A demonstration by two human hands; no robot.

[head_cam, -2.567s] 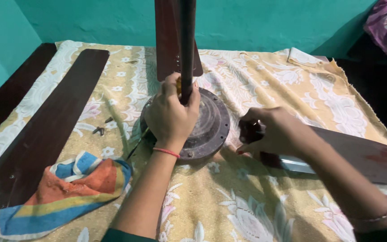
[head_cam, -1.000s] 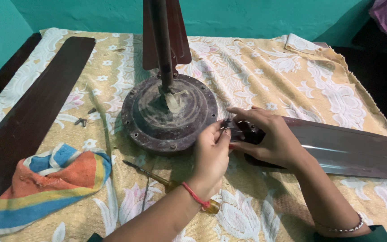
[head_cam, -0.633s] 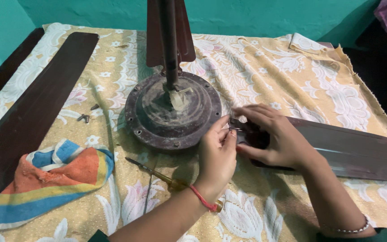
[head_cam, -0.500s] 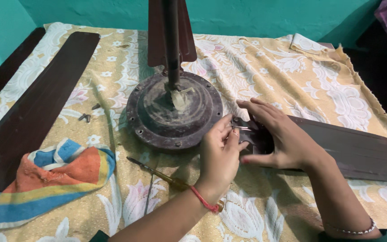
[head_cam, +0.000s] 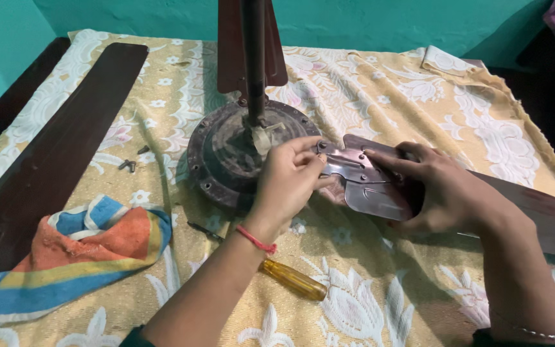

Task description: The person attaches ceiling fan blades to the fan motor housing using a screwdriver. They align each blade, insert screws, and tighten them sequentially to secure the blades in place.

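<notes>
1. On the cloth-covered tabletop (head_cam: 387, 96), seen from the head camera, a round fan motor housing (head_cam: 226, 154) sits with its rod (head_cam: 254, 58) standing upright.
2. Just right of the housing, the left hand (head_cam: 287, 183) pinches the metal bracket (head_cam: 354, 177) at the end of a dark fan blade (head_cam: 534, 209), fingertips narrowed onto something small that is too tiny to make out.
3. The right hand (head_cam: 438, 189) is clamped over the blade where bracket and blade join, one finger stretched along the bracket.
4. Another dark blade (head_cam: 59, 148) lies well apart at the left, a third (head_cam: 232, 45) behind the rod; loose screws (head_cam: 128, 164) rest between the left blade and the housing.
5. A yellow-handled screwdriver (head_cam: 290, 279) lies under the left forearm, near a striped rag (head_cam: 78, 257).
6. Risk, as I judge it: the small part could slip from the pinch and vanish in the patterned cloth; the forearm could also nudge the screwdriver.
</notes>
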